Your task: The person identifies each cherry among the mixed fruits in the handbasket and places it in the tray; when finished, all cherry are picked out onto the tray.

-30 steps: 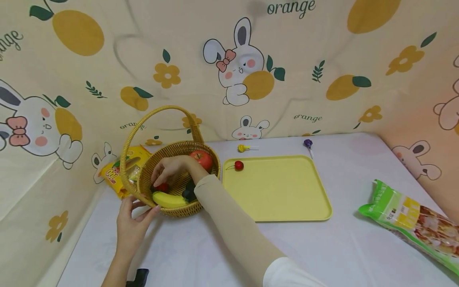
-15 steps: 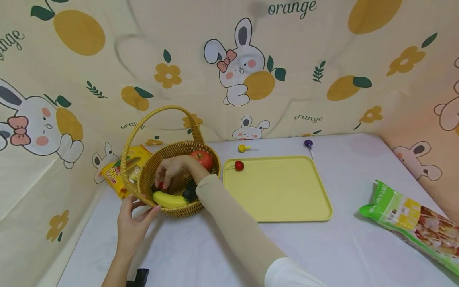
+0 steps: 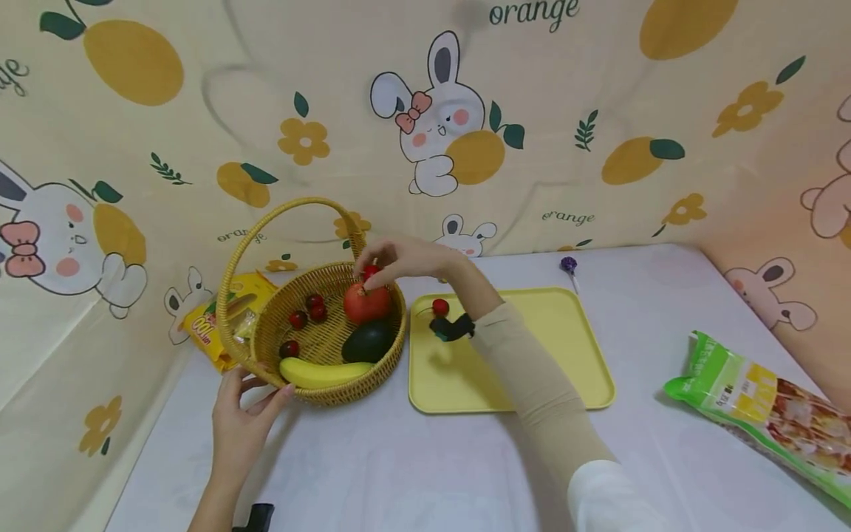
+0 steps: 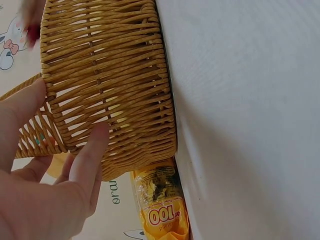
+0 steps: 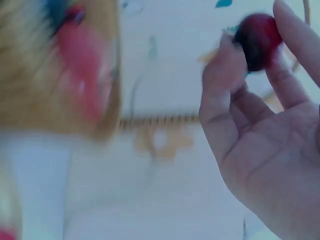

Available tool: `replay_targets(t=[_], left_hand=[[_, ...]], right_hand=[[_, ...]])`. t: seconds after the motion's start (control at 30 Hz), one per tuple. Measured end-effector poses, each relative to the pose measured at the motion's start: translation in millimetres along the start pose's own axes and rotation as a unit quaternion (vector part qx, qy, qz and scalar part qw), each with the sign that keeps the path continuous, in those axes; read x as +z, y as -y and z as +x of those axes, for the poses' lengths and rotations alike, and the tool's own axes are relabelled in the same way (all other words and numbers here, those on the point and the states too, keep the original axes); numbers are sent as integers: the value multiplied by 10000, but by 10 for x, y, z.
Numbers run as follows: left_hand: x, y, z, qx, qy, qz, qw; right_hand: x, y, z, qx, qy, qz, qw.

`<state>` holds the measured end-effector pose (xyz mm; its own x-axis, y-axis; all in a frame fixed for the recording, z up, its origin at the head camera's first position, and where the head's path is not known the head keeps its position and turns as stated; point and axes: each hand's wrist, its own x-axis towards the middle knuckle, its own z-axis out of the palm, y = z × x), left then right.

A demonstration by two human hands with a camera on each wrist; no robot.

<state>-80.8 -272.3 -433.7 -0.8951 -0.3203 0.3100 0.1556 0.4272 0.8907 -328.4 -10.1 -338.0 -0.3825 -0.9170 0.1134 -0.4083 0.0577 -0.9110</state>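
I've got the right hand (image 3: 405, 261) pinching a dark-red cherry (image 3: 372, 273), mid-frame, at the upper right of the basket (image 3: 335, 397); fingertips probably suit something that small and round. Left hand (image 3: 244, 421) grips the basket's lower-left rim, presumably to steady it. Tray (image 3: 465, 388) just beside, likely for a short reach; another cherry (image 3: 440, 307) sits on it. Versus half a second ago: right hand up from the basket's lower left, avocado (image 3: 368, 342) uncovered, left hand's grip unchanged.

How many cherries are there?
6: three cherries in the basket, another cherry beside the banana there, a stemmed cherry on the tray, a held cherry in the right hand. More may be hidden.
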Motion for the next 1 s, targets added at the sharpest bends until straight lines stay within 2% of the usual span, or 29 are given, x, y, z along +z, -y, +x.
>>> replay_targets(t=[0.1, 0.23, 0.37, 0.43, 0.57, 0.77, 1.0], left_hand=[[-1, -8, 0, 15, -30, 17, 10000], [-1, -4, 8, 29, -45, 90, 9999], [-4, 5, 9, 41, -54, 101, 9999], [1, 6, 8, 84, -38, 54, 9999], [9, 17, 15, 138, -26, 27, 9999], [8, 21, 19, 146, -19, -62, 9999], [12, -1, 9, 107, -42, -97, 9999]], right_hand=[[-148, -128, -389, 367, -262, -335, 9984], [-224, -364, -835, 966, -506, -613, 9921], [-211, -600, -1141, 1429, -637, -674, 9854], [-205, -683, -1240, 1507, -671, -793, 9831], [-214, -808, -1341, 1585, -752, -910, 9803], [-200, -974, -1344, 1375, -1022, -1008, 9800], [-167, -1005, -1358, 1492, -1232, -1193, 9738]])
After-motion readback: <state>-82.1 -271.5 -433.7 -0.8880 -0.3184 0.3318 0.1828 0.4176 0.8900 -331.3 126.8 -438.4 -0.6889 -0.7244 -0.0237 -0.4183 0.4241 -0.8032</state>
